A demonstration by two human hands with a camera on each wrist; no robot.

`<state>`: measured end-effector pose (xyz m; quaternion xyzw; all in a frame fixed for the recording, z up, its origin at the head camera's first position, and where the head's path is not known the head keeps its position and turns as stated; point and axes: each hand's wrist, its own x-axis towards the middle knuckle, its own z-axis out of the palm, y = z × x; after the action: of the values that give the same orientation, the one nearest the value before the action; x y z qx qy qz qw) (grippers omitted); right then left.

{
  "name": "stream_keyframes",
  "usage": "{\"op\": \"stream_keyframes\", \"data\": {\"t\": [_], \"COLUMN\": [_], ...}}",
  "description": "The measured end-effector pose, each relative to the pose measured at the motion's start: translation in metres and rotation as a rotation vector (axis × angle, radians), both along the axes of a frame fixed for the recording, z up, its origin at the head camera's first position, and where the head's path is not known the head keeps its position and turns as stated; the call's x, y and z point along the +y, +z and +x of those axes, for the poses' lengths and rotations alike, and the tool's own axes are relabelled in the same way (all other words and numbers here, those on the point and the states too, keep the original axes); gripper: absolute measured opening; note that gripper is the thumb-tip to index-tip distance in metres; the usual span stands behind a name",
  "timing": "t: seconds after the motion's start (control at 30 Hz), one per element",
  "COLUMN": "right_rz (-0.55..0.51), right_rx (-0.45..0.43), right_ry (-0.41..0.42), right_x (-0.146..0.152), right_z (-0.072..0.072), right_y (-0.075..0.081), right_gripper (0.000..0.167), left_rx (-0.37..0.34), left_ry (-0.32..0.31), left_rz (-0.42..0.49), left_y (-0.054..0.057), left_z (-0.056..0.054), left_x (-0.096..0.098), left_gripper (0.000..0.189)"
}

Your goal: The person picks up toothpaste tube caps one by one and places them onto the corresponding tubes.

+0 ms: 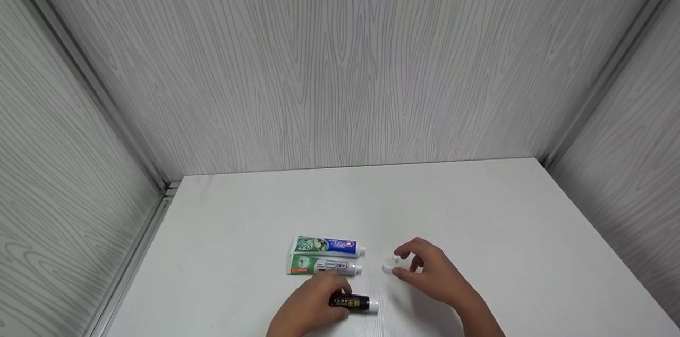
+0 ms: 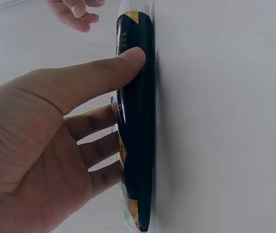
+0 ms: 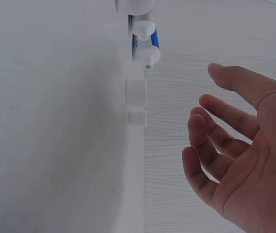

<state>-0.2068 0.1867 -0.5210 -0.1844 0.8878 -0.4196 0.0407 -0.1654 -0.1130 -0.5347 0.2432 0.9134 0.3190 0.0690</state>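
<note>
My left hand [image 1: 311, 305] pinches a black toothpaste tube [image 1: 351, 302] between thumb and fingers, its white cap end [image 1: 374, 306] pointing right. In the left wrist view, the thumb lies across the black tube [image 2: 139, 126] near that end. Beside two loose white caps [image 3: 137, 92] [image 1: 389, 269], my right hand [image 1: 433, 276] hovers with relaxed, slightly bent fingers. A gap separates these fingers from both caps in the right wrist view, and the hand [image 3: 254, 150] holds nothing.
Just beyond the black tube, a green-and-white toothpaste tube [image 1: 319, 264] and a green-and-blue one [image 1: 329, 246] lie side by side. Their bare nozzles [image 3: 148, 64] face right. Wood-grain panels [image 1: 340, 60] enclose the white table [image 1: 239, 209] at the back and sides.
</note>
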Motion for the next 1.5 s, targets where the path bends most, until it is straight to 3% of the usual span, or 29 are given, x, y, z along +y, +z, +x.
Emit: {"op": "stream_keyframes", "data": {"t": [0.13, 0.23, 0.4, 0.53, 0.8, 1.17, 1.5], "right_rz": [-0.010, -0.014, -0.029, -0.040, -0.023, 0.002, 0.002], "right_rx": [-0.016, -0.034, -0.087, -0.110, -0.136, -0.161, -0.164], "right_ry": [0.004, -0.003, 0.001, 0.011, 0.044, 0.034, 0.068], "right_x": [0.001, 0.002, 0.003, 0.004, 0.003, 0.000, 0.000], "right_z": [0.000, -0.001, -0.002, -0.004, -0.008, -0.011, -0.014], "right_y": [-0.002, -0.003, -0.007, -0.009, -0.014, -0.017, -0.018], "right_gripper": [0.036, 0.037, 0.039, 0.040, 0.043, 0.040, 0.037], "left_rx": [-0.044, -0.005, 0.121, 0.127, -0.015, 0.003, 0.027], "left_ry": [0.010, 0.030, 0.171, 0.250, 0.238, 0.259, 0.272], "left_rz": [0.044, 0.088, 0.078, 0.090, 0.130, 0.092, 0.075], "left_y": [0.001, 0.000, -0.003, -0.006, -0.014, -0.019, -0.020], "left_z": [-0.003, -0.006, -0.009, -0.014, -0.021, -0.027, -0.029], "left_x": [0.001, 0.000, -0.002, -0.005, -0.013, -0.013, -0.013], "left_gripper": [0.028, 0.025, 0.023, 0.030, 0.043, 0.049, 0.043]}}
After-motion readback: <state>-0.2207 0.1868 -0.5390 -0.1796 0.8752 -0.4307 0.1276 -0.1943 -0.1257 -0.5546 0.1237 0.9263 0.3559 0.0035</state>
